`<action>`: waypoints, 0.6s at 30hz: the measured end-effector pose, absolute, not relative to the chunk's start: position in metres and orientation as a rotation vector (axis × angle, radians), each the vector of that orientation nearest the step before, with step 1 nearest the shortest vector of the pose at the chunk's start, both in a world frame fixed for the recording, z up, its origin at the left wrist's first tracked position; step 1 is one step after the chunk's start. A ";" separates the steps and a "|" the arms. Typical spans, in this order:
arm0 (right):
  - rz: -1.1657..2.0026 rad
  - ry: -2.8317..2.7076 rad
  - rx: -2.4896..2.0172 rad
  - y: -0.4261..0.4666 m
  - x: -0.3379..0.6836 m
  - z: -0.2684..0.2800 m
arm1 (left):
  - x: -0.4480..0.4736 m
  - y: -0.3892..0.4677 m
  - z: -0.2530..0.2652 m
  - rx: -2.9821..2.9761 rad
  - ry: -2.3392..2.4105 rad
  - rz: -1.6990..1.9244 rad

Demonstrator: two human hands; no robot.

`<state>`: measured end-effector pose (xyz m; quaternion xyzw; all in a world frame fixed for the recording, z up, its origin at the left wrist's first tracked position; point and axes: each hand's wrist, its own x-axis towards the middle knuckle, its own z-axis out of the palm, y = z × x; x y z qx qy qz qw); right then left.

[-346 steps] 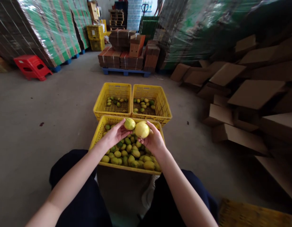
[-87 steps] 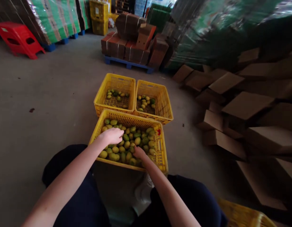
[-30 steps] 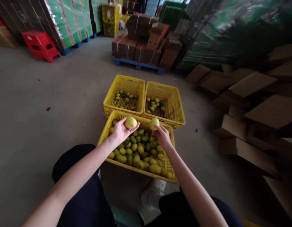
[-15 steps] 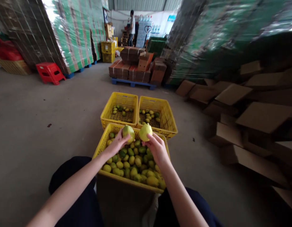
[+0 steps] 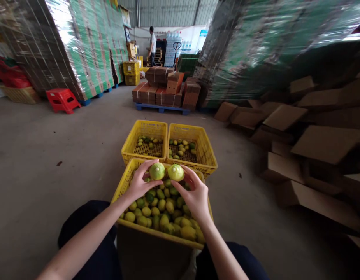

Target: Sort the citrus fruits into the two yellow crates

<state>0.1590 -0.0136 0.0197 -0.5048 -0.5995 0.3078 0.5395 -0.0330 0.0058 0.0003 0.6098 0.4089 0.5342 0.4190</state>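
1. Lemons point(image 5: 162, 206), green to yellow, fill the yellow near crate point(image 5: 156, 232) up to its near edge; two more are held side by side, just apart, above its far edge.
2. Pinched between thumb and fingers of the left hand point(image 5: 139, 182) is the greener lemon point(image 5: 157, 171); the right hand point(image 5: 197, 193) grips the yellower lemon point(image 5: 176, 172) likewise.
3. Beyond that far edge stand two more yellow crates: the far left crate point(image 5: 152, 128) has some lemons mostly toward its far edge, the far right crate point(image 5: 205, 150) some toward its left edge.
4. Grey floor point(image 5: 89, 155) with small dark spots spreads around them.
5. Further back, a blue pallet point(image 5: 162, 109) carries bundled cardboard point(image 5: 144, 95); a red stool point(image 5: 62, 99) stands to its left.
6. Open cardboard boxes point(image 5: 328, 142) pile up along the right.
7. Film-wrapped green stacks point(image 5: 86, 42) flank the room on both sides; a person point(image 5: 152, 43) is upright near the back wall point(image 5: 143, 32).
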 end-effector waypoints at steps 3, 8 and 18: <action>0.636 -1.491 -1.221 -0.012 0.156 0.019 | -0.031 0.007 -0.004 1.523 1.008 1.332; 0.547 -1.571 -1.288 -0.007 0.151 0.015 | -0.033 0.011 -0.009 1.627 1.095 1.328; 0.238 -1.729 -1.120 -0.008 0.152 0.006 | -0.046 0.008 -0.023 2.223 1.108 1.572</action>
